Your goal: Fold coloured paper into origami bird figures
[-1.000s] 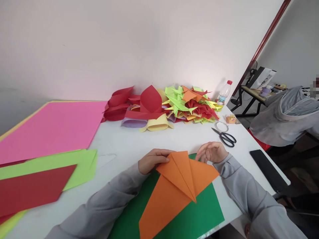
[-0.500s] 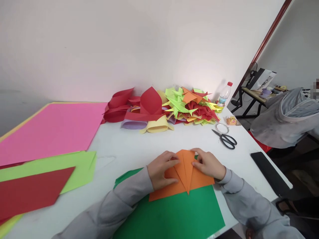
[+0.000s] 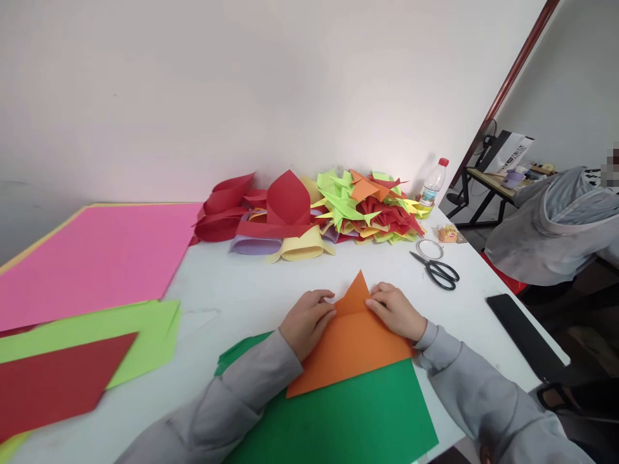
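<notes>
A folded orange paper lies on a green sheet on the white table, its point aimed away from me. My left hand presses its left edge with fingers curled onto the paper. At the right edge near the point, my right hand pinches the paper with bent fingers. Both sleeves are grey.
A heap of folded paper shapes lies along the wall. Pink, lime and red sheets lie at left. Black scissors, a tape ring, a bottle and a black phone sit at right. Another person in grey sits at far right.
The orange paper was turned over: its pointed folds faced me and showed creases, now a plain face shows with the point away. Both hands moved onto its upper edges.
</notes>
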`<state>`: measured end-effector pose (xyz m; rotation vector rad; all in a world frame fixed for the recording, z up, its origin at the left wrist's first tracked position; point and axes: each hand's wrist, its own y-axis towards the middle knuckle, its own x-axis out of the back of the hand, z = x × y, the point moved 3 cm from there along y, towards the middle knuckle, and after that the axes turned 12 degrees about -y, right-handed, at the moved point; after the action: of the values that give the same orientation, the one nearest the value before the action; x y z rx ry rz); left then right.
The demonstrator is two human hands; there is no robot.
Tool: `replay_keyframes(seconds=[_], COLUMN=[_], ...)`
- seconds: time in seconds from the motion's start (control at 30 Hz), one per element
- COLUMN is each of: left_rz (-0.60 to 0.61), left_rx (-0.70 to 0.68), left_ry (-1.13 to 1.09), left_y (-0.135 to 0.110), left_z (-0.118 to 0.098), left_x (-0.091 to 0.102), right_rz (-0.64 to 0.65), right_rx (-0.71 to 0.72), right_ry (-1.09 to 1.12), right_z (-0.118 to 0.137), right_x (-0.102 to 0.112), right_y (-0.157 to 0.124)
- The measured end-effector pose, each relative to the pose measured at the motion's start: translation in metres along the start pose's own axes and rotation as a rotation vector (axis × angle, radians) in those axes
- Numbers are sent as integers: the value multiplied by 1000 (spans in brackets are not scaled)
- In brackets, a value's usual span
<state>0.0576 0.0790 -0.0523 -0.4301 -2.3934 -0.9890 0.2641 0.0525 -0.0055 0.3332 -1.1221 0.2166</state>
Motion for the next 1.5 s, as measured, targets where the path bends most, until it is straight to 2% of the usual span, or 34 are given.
replay_keyframes(seconds=[0.13,0.27,0.67,1.07,1.3,1.5], left_rz=[5,-2,-28,7,22,77], left_rx=[111,149,242,222,222,235], left_ry=[33,43,22,45,74,113], left_y=[5,7,6,6,6,8], left_z=[-7,-14,-13,-13,-14,-13], left_x=[2,4,2,2,1,0], right_rz=[-71,-110,-89,-74,26,20], right_rx=[-159,-216,-256,-303,-271,-233], right_ry=[-269,-458,-590,-542,-311,-204], right_z=[10,15,15,15,-4,-14], right_x=[-8,-9,-8,-4,1,-1], right_y=[1,1,2,1,6,8])
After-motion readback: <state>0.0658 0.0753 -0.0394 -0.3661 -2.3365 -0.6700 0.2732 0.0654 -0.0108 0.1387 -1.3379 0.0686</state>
